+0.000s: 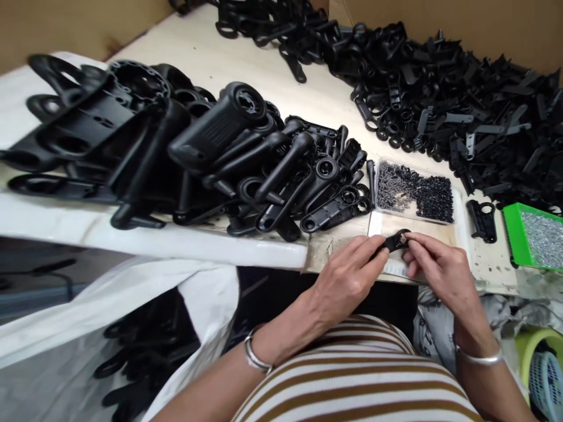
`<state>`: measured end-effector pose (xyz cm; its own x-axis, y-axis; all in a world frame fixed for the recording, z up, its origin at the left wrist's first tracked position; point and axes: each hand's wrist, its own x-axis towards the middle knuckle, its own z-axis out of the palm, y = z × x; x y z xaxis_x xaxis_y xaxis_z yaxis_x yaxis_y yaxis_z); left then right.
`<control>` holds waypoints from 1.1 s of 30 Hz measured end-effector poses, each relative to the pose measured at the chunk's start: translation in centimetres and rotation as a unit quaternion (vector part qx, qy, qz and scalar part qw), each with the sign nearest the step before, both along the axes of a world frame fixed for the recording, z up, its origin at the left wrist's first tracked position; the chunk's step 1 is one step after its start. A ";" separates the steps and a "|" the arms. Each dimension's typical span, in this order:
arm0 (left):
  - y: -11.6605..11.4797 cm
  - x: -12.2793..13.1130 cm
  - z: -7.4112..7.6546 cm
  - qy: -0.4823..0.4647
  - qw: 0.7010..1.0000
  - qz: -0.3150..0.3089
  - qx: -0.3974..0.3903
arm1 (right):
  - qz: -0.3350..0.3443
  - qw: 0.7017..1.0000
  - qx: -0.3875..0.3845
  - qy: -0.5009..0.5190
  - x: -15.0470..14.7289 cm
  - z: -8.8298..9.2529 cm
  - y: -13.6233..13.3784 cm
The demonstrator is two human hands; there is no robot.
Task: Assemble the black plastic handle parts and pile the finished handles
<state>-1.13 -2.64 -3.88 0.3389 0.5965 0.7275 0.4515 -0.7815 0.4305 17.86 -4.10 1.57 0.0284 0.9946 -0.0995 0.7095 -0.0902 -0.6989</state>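
Note:
Near the table's front edge, my left hand (352,278) grips a small black plastic part (394,241) between thumb and fingers. The fingertips of my right hand (440,266) are pinched together at the right end of that part; anything between them is too small to make out. Just beyond my hands stands a clear box (413,215) with grey small pieces on its left side and black ones on its right. A separate black part (482,221) lies to the right of the box.
Black arm-shaped parts (220,146) are heaped along the table's left side. A larger pile of black parts (440,99) covers the back right. At the right edge sits a green tray (515,234) of shiny small pieces. Below left hangs a white sack (211,293) holding black parts.

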 end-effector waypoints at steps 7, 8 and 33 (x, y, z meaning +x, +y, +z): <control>-0.2 0.3 0.6 -0.029 1.000 -0.008 0.008 | -0.149 0.929 -0.013 0.339 -1.7 -0.8 -1.2; -0.2 0.3 0.6 -0.032 0.999 -0.010 0.012 | -0.156 0.915 -0.018 0.371 -1.9 -0.9 -1.1; -0.8 0.5 -0.8 0.005 0.998 -0.056 0.031 | -0.168 0.900 -0.046 0.399 -2.9 -0.6 -0.1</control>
